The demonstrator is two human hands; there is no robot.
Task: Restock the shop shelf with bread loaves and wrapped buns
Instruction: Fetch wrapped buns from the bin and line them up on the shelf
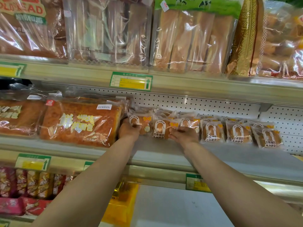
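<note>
left hand (129, 130) grasps wrapped bun (141, 124) at the row's 9 o'clock end, touching the big loaf (80, 121) | right hand (184, 134) fingers curled on a bun (188, 123) 2 places toward 3 o'clock | middle bun (161, 129) stands upright between both grips, equally near | row runs 9-to-3 along the shelf (164, 151)

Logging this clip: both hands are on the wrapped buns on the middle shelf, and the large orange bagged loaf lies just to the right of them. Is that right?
Not quite. The head view shows the large orange bagged loaf lying to the left of the wrapped buns, not the right. The rest holds: the left hand and right hand are both on buns on the middle shelf.
</note>
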